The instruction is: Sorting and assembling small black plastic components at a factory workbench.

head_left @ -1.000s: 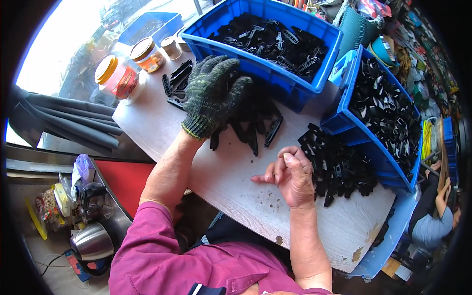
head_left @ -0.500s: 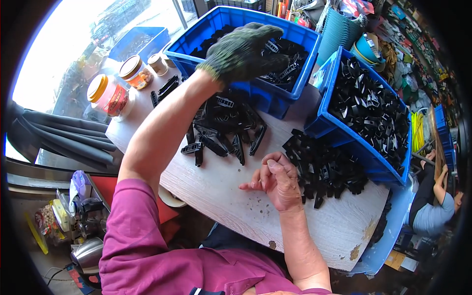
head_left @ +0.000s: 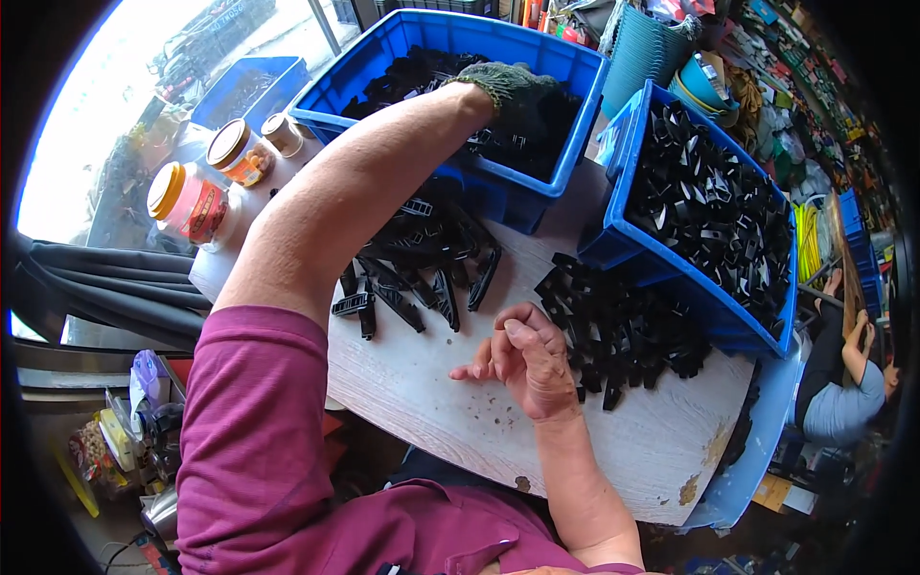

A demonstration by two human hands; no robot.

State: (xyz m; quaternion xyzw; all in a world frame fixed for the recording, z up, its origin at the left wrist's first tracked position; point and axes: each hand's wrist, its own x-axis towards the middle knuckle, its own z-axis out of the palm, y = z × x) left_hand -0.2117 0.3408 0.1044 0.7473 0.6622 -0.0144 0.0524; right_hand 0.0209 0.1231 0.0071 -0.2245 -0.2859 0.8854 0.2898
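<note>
My left hand (head_left: pixel 522 96), in a dark green glove, reaches down into the large blue bin (head_left: pixel 450 182) at the back of the table. Its fingers are dark and hidden among the black plastic parts (head_left: pixel 407 77) there. My bare right hand (head_left: pixel 532 359) hovers above the table's middle, fingers loosely curled and apart, one pointing left, with nothing visible in them. Just right of it lies a heap of small black plastic pieces (head_left: pixel 628 331). Under my left forearm, longer ribbed black plastic parts (head_left: pixel 441 287) are piled in front of the bin.
A second blue bin (head_left: pixel 661 259) of shiny black pieces stands tilted at the right. Lidded jars (head_left: pixel 196 206) line the table's left back edge by the window. The pale table (head_left: pixel 431 383) has worn patches. Another person (head_left: pixel 843 393) is at the far right.
My left hand has moved right and down, deeper into the back bin, with the forearm stretched farther across. My right hand keeps about the same pose. The whole view has shifted slightly.
</note>
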